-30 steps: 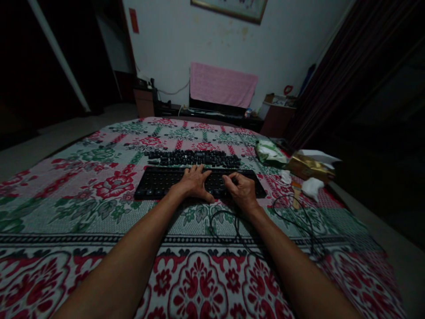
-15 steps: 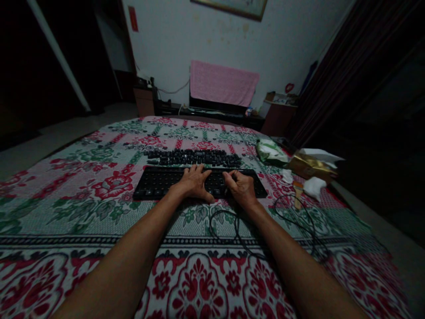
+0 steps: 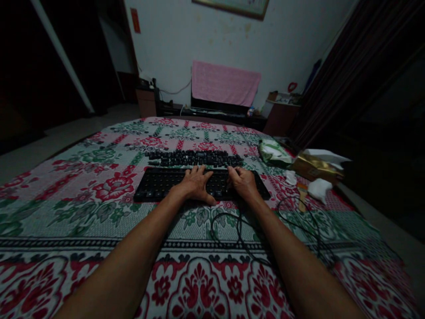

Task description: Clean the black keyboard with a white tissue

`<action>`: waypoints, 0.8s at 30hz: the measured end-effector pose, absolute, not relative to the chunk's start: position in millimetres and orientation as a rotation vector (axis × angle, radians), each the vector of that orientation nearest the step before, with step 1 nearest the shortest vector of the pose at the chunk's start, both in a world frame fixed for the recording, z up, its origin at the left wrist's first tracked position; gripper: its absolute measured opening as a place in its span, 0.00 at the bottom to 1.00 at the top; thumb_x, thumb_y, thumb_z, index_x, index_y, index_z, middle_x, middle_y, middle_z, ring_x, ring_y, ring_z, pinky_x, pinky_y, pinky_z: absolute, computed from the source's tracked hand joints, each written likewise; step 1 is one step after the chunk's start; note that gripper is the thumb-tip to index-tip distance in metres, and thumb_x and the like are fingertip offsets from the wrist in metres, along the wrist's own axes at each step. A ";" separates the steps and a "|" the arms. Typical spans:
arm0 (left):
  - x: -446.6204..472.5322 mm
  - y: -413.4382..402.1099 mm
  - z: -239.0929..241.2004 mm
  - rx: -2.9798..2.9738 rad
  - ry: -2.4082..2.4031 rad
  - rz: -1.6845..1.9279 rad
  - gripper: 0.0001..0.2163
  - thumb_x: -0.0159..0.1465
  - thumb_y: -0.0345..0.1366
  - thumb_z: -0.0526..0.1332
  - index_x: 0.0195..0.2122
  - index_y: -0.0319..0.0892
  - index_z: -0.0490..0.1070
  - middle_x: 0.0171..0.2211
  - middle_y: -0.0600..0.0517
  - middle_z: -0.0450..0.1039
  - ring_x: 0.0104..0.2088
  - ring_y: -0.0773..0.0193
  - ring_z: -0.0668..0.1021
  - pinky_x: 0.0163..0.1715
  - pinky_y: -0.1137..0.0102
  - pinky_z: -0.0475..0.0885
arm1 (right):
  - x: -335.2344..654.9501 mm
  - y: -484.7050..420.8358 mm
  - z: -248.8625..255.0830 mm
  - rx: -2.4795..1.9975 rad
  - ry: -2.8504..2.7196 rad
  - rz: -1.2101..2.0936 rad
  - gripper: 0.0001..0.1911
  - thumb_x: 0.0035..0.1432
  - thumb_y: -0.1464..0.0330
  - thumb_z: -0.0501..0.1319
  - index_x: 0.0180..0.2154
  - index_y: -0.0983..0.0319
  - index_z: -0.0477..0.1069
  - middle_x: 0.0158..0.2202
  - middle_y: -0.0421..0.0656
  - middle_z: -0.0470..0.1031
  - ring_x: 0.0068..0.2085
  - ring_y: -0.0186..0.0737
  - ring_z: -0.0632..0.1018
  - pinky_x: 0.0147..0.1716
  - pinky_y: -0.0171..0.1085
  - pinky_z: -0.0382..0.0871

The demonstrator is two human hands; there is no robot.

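Observation:
A black keyboard (image 3: 156,182) lies on the patterned cloth with most of its keycaps off. My left hand (image 3: 196,182) rests on its middle, fingers spread and thumb stretched toward the near edge. Over the right part of the keyboard, my right hand (image 3: 243,181) is closed with thumb and fingers pressed together. Whatever it grips is hidden or too small to name. Loose black keycaps (image 3: 195,157) lie in a long row just beyond the keyboard.
To the right are a green-and-white packet (image 3: 274,152), a gold tissue box (image 3: 314,167), crumpled white tissue (image 3: 319,189) and a small brush (image 3: 302,198). A black cable (image 3: 239,226) loops near my right forearm. A pink towel (image 3: 226,83) hangs beyond the cloth (image 3: 83,221).
My right hand has shifted slightly right and away from me over the keyboard, its fingers still closed. The left hand stays spread in place. The view has tilted a little.

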State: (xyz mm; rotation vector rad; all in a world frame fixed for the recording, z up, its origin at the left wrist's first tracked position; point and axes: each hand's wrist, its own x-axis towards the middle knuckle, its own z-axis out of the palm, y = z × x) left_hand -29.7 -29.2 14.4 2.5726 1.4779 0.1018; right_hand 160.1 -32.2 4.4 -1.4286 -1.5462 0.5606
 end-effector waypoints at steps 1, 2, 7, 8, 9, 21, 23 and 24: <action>-30.2 -29.4 14.9 2.560 1.471 0.104 0.53 0.36 0.65 0.61 0.62 0.46 0.51 0.64 0.41 0.45 0.61 0.40 0.51 0.56 0.48 0.49 | 160.2 -32.7 4.5 -1.425 -1.539 0.557 0.21 0.53 0.52 0.54 0.22 0.61 0.67 0.16 0.38 0.70 0.17 0.33 0.71 0.19 0.31 0.62; -30.3 -29.6 15.6 2.549 1.460 0.117 0.52 0.37 0.65 0.61 0.62 0.47 0.51 0.64 0.41 0.45 0.61 0.39 0.50 0.57 0.47 0.48 | 160.2 -33.1 4.7 -1.418 -1.528 0.564 0.21 0.54 0.51 0.54 0.22 0.61 0.67 0.16 0.38 0.70 0.17 0.33 0.70 0.19 0.31 0.62; -22.1 -31.5 23.5 2.557 1.266 0.401 0.31 0.54 0.56 0.57 0.56 0.46 0.63 0.60 0.45 0.57 0.59 0.49 0.60 0.57 0.57 0.55 | 159.6 -35.7 10.3 -1.359 -1.473 0.554 0.22 0.54 0.51 0.54 0.21 0.61 0.66 0.16 0.38 0.70 0.17 0.33 0.70 0.20 0.31 0.63; -19.3 -32.1 25.0 2.550 1.203 0.455 0.26 0.57 0.53 0.57 0.53 0.45 0.67 0.56 0.47 0.64 0.55 0.53 0.66 0.54 0.62 0.59 | 158.8 -36.4 11.8 -1.351 -1.464 0.535 0.22 0.54 0.51 0.53 0.21 0.61 0.66 0.16 0.38 0.70 0.18 0.33 0.70 0.20 0.31 0.63; -16.5 -32.8 26.1 2.538 1.145 0.493 0.21 0.58 0.49 0.56 0.50 0.45 0.70 0.51 0.49 0.69 0.51 0.57 0.70 0.51 0.66 0.62 | 157.7 -37.2 13.1 -1.346 -1.454 0.517 0.22 0.54 0.51 0.53 0.21 0.62 0.66 0.16 0.38 0.70 0.18 0.32 0.70 0.21 0.31 0.63; -12.9 -29.0 22.9 2.489 1.187 0.615 0.12 0.60 0.40 0.55 0.37 0.42 0.76 0.34 0.50 0.77 0.35 0.62 0.76 0.34 0.72 0.66 | 147.5 -44.9 11.6 -1.260 -1.395 0.412 0.21 0.56 0.53 0.54 0.23 0.62 0.68 0.19 0.38 0.71 0.21 0.33 0.71 0.25 0.31 0.64; -13.5 -28.3 24.8 2.473 1.206 0.613 0.12 0.60 0.39 0.55 0.37 0.42 0.76 0.33 0.51 0.77 0.34 0.63 0.76 0.35 0.72 0.66 | 146.9 -45.2 13.3 -1.229 -1.420 0.396 0.21 0.57 0.53 0.53 0.24 0.62 0.68 0.20 0.39 0.72 0.22 0.33 0.72 0.27 0.31 0.65; -13.5 -28.2 25.4 2.471 1.221 0.606 0.12 0.60 0.39 0.55 0.37 0.42 0.76 0.33 0.51 0.77 0.35 0.63 0.76 0.35 0.72 0.66 | 146.7 -44.7 13.3 -1.223 -1.435 0.386 0.21 0.58 0.53 0.52 0.23 0.61 0.67 0.19 0.39 0.72 0.23 0.34 0.72 0.28 0.32 0.66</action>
